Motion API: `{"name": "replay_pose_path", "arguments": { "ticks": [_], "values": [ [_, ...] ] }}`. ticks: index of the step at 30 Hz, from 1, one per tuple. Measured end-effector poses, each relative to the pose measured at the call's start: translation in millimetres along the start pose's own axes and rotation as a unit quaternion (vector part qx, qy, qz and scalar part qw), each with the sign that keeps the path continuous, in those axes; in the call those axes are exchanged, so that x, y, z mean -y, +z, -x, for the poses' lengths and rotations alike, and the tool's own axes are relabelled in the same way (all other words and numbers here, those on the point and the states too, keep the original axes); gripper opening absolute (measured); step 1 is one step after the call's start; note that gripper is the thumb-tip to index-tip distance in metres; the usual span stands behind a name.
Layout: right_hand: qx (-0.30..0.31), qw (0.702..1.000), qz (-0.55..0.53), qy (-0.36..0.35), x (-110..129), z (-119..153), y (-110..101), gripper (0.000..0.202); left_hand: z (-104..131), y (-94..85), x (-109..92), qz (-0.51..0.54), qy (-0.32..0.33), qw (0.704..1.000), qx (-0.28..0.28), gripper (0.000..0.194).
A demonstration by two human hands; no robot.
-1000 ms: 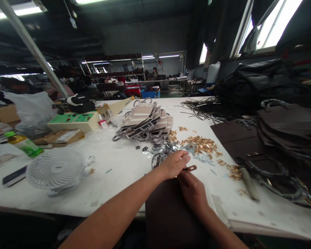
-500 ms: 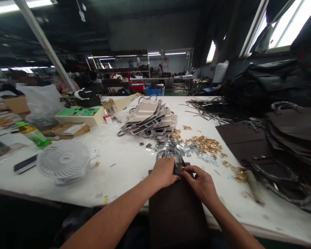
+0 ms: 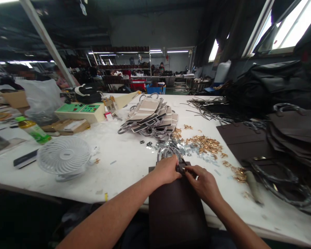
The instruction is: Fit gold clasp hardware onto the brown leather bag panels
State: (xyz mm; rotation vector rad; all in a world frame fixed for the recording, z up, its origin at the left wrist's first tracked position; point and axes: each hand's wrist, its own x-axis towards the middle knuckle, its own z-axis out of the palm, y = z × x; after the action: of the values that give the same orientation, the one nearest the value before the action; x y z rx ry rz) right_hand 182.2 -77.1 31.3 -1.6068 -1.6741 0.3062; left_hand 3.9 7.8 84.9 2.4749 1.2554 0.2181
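A dark brown bag panel (image 3: 176, 207) hangs over the table's front edge towards my lap. Its plastic-wrapped handle (image 3: 168, 151) stands at the far end. My left hand (image 3: 168, 169) is closed on the panel's top edge at the handle base. Close beside it, my right hand (image 3: 202, 180) pinches a small gold metal fitting against the panel, mostly hidden by the fingertips. Beyond the hands lie loose gold fittings (image 3: 206, 143) and thin silver plates (image 3: 189, 150).
Handled panels (image 3: 147, 114) are piled behind the fittings. More brown panels (image 3: 290, 131) are stacked at right, near a greenish roll (image 3: 254, 186). A white fan (image 3: 64, 155), a phone (image 3: 26, 158), a bottle (image 3: 33, 129) and a green-topped control box (image 3: 80, 112) occupy the left.
My right hand has shifted very slightly right and stays at the handle base. My left hand's fingers have curled a little more around the panel edge. The camera view has moved slightly.
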Motion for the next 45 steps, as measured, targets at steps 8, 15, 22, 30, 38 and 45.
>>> {"name": "replay_pose_path", "arguments": {
  "ticks": [8,15,22,30,38,45],
  "values": [
    [-0.011,1.0,0.001,-0.017,8,3,-12,0.023,5,-7.5,-8,0.009,0.016,1.0,-0.025,0.035],
    [-0.021,0.996,-0.072,0.037,14,7,-14,0.027,12,-10.2,-13,0.02,0.035,0.998,-0.042,0.027],
    [-0.032,0.995,-0.082,0.05,15,10,-11,0.027,17,-11.7,-20,0.025,0.055,0.997,-0.046,0.019],
    [0.02,1.0,0.018,0.01,13,9,-13,0.024,22,-9.6,-26,0.025,0.074,0.995,-0.06,0.017],
    [0.044,0.996,0.072,0.002,21,3,-19,0.023,24,-8.0,-27,0.052,0.084,0.991,-0.092,0.017],
    [0.082,0.993,0.081,0.018,32,-2,-29,0.02,25,-2.2,-29,0.063,0.089,0.987,-0.114,0.016]
  ]
}}
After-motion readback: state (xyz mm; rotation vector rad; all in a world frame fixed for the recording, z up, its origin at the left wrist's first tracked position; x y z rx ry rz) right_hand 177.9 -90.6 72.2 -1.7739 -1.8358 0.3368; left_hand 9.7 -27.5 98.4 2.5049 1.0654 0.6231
